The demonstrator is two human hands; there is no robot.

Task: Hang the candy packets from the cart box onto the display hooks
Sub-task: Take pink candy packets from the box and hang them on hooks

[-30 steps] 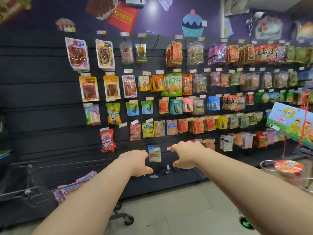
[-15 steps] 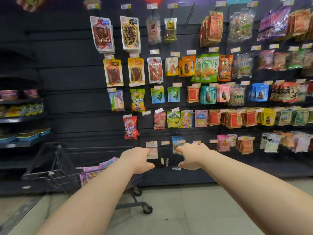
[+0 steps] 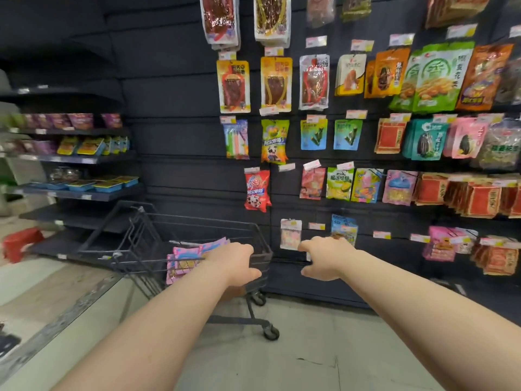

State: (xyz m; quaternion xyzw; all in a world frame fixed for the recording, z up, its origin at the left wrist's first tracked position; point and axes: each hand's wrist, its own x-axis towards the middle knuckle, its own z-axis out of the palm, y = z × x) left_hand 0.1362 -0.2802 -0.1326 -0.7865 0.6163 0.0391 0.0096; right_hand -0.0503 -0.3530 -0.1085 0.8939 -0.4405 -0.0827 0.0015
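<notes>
The fingers of the left hand (image 3: 236, 263) curl downward and loosely together, with the thumb sticking out to the right, and they grip nothing; the hand hovers in front of the near right corner of a black wire cart (image 3: 180, 249). The fingers of the right hand (image 3: 324, 258) are bent and slightly apart, thumb pointing left, also empty, held out toward the bottom row of the dark display wall (image 3: 174, 136). Both bare forearms reach forward from the lower edge of the view. Behind the left hand, a bunch of pink candy packets (image 3: 191, 256) stands upright inside the cart, against its near side; whether they sit in a box cannot be told. The cart stands on the pale floor (image 3: 310, 348) just beside the foot of the wall. Just above the right hand, a pale packet (image 3: 290, 235) and a blue packet (image 3: 342, 227) hang on the lowest hooks. Higher up, a red packet (image 3: 257, 190) hangs alone at the left end of its row, and rows of other snack bags (image 3: 423, 80) fill the wall to the right, with small price tags above them. At the left edge, dark shelves (image 3: 79, 162) carry blue trays and purple bags.
</notes>
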